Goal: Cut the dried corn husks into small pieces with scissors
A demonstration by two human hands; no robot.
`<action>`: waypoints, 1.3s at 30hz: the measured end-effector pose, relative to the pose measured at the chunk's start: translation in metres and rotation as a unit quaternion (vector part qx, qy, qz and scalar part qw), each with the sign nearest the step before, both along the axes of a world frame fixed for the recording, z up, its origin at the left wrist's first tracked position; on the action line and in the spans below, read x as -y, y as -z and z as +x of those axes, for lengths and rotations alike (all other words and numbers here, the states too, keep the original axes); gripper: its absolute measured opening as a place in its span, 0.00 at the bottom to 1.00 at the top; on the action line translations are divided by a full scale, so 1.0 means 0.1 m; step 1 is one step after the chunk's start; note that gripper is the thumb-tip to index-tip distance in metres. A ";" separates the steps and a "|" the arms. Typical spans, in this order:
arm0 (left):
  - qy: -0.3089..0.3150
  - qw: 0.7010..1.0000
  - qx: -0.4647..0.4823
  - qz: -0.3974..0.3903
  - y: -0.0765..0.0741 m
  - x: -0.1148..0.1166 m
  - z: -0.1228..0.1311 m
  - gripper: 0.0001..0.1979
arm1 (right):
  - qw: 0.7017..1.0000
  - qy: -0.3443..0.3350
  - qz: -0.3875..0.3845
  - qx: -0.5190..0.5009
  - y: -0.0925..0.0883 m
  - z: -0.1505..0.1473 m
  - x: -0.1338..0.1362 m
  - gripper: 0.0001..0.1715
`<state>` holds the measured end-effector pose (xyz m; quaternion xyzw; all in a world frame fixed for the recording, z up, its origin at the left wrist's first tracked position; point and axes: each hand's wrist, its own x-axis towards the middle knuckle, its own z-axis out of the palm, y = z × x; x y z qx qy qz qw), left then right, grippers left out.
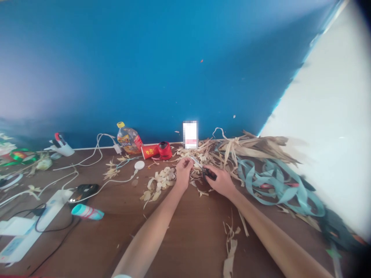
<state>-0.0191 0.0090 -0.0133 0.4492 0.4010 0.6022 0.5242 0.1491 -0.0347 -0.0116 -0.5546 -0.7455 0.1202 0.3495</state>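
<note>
My right hand [219, 180] is closed round the black handles of a pair of scissors [203, 168], whose blades point up and left toward my left hand [183, 170]. The left hand is pinched shut on a small pale piece I cannot make out, right at the blade tips. Just left of it lies a heap of cut pale husk pieces [158, 183]. Behind both hands spreads a pile of dried corn husks [249, 146] against the blue wall.
Teal ribbon [278, 183] loops at the right. A toppled red cup [150, 151], a drink bottle [127, 140], white cables [95, 154], a power strip [49, 202], a glue gun [60, 146] and a teal tube [87, 212] lie on the brown table [191, 235].
</note>
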 end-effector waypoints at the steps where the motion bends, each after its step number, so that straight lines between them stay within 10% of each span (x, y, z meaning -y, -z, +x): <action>1: -0.001 1.000 0.000 -0.001 0.00 0.00 0.00 0.13 | 1.000 0.000 -0.001 0.001 0.00 0.00 0.00 0.22; 20: -0.022 0.999 0.017 -0.017 0.01 0.01 0.01 0.14 | 0.998 0.036 0.009 -0.051 0.01 0.02 -0.02 0.20; 27: -0.018 0.991 -0.133 -0.003 -0.42 -0.12 -0.28 0.11 | 0.991 0.094 0.049 -0.085 0.03 0.04 -0.04 0.21; 33: 0.170 0.875 -0.452 -0.044 -0.87 -0.21 -1.09 0.11 | 0.980 0.136 0.055 -0.133 0.03 0.05 -0.03 0.21; 39: 0.234 0.801 -0.541 -0.109 -0.79 -0.30 -1.60 0.11 | 0.973 0.154 0.080 -0.153 0.08 0.06 -0.04 0.21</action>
